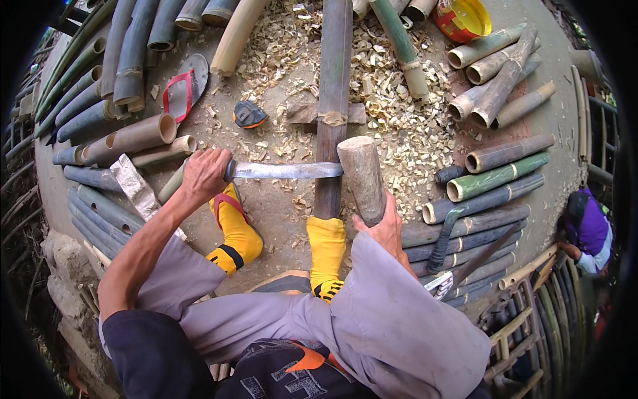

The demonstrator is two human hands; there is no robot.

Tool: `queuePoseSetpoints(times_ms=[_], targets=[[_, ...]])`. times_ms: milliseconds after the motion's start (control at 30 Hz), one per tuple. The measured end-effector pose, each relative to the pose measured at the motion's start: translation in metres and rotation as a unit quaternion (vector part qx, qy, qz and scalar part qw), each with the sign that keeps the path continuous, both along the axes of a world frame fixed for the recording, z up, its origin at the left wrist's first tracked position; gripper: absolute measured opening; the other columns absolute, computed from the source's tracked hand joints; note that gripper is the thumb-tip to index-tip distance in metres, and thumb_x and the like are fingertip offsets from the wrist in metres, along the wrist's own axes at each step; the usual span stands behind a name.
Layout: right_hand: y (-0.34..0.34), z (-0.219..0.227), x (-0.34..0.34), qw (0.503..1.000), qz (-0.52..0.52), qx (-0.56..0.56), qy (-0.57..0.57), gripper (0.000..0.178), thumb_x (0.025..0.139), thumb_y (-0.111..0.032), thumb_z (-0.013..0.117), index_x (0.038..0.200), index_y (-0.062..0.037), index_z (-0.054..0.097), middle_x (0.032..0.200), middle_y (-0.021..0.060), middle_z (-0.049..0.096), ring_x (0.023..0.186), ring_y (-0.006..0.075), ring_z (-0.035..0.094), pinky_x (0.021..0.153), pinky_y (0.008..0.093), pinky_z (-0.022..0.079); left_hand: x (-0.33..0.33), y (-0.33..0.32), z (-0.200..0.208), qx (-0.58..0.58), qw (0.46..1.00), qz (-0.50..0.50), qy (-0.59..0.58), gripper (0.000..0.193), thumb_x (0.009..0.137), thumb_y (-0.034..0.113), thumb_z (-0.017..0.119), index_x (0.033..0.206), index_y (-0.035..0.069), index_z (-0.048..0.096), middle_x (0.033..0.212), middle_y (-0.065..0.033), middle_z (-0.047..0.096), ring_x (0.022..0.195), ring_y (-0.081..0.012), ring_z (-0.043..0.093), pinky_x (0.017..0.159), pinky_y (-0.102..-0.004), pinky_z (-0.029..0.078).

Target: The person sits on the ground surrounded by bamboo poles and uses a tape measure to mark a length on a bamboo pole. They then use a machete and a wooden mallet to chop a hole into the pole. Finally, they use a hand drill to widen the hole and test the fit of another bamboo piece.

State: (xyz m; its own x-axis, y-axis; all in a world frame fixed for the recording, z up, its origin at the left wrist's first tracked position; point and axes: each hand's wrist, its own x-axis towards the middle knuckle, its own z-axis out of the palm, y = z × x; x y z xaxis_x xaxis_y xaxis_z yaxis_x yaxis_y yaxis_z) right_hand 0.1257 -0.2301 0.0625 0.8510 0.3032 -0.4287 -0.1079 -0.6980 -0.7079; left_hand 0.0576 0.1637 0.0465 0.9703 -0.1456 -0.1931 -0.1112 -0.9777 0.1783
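Observation:
My left hand [205,174] is closed round the dark handle of a long machete [286,171]. Its blade points right and lies across a dark bamboo pole [330,143]. This pole runs away from me, its near end by my yellow-socked foot [325,249], and rests over a flat stone block [302,114]. In my right hand [385,229] I grip the lower end of a thick wooden mallet [362,174]. The mallet leans upright just right of the blade's tip; whether the two touch I cannot tell.
Pale wood chips [412,126] cover the ground. A tape measure [249,114] and a sandal [187,90] lie at left. Cut bamboo tubes [505,153] are stacked on both sides. A yellow-and-red tub [465,20] stands far right; another person [588,226] is at the right edge.

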Motion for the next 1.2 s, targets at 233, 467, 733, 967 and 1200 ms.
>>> queuePoseSetpoints(times_ms=[233, 467, 733, 967, 1200], targets=[[-0.017, 0.021, 0.026, 0.969, 0.231, -0.029, -0.081, 0.086, 0.064, -0.027, 0.082, 0.131, 0.0025, 0.038, 0.108, 0.0249, 0.058, 0.094, 0.0397, 0.062, 0.08, 0.0431, 0.052, 0.01, 0.006, -0.001, -0.009, 0.998, -0.013, 0.059, 0.028, 0.068, 0.012, 0.067, 0.089, 0.008, 0.049, 0.077, -0.0091, 0.057, 0.075, -0.0289, 0.061, 0.066, -0.0397, 0.046], [-0.021, 0.029, 0.029, 0.918, 0.362, 0.036, -0.155, 0.086, 0.068, -0.043, 0.075, 0.132, 0.0038, 0.041, 0.106, 0.0239, 0.059, 0.088, 0.0381, 0.062, 0.074, 0.0421, 0.053, 0.01, 0.001, 0.005, -0.014, 0.997, -0.007, 0.076, 0.028, 0.068, 0.011, 0.067, 0.089, 0.008, 0.049, 0.08, -0.009, 0.057, 0.078, -0.029, 0.06, 0.068, -0.0405, 0.047], [-0.034, 0.022, 0.011, 0.942, 0.326, -0.003, -0.081, 0.087, 0.066, -0.035, 0.079, 0.132, 0.0042, 0.04, 0.103, 0.0263, 0.058, 0.081, 0.0397, 0.063, 0.071, 0.0449, 0.052, 0.007, 0.005, 0.001, -0.016, 0.998, -0.004, 0.057, 0.027, 0.067, 0.01, 0.067, 0.088, 0.008, 0.05, 0.078, -0.0079, 0.056, 0.077, -0.0278, 0.06, 0.067, -0.0394, 0.046], [-0.036, 0.02, 0.013, 0.942, 0.32, -0.011, -0.1, 0.087, 0.067, -0.039, 0.079, 0.132, 0.0037, 0.04, 0.1, 0.0262, 0.058, 0.079, 0.0401, 0.062, 0.07, 0.0457, 0.052, 0.008, 0.004, 0.004, -0.013, 0.998, -0.004, 0.057, 0.026, 0.067, 0.009, 0.067, 0.087, 0.009, 0.05, 0.077, -0.0077, 0.056, 0.076, -0.0274, 0.06, 0.065, -0.0392, 0.045], [-0.032, 0.018, 0.016, 0.941, 0.32, -0.007, -0.107, 0.088, 0.067, -0.041, 0.078, 0.133, 0.0033, 0.04, 0.098, 0.0258, 0.058, 0.077, 0.0393, 0.062, 0.067, 0.0443, 0.052, 0.004, 0.006, 0.0, -0.021, 0.999, 0.001, 0.047, 0.024, 0.069, 0.011, 0.067, 0.086, 0.008, 0.05, 0.077, -0.0078, 0.056, 0.075, -0.0274, 0.06, 0.065, -0.0392, 0.045]])
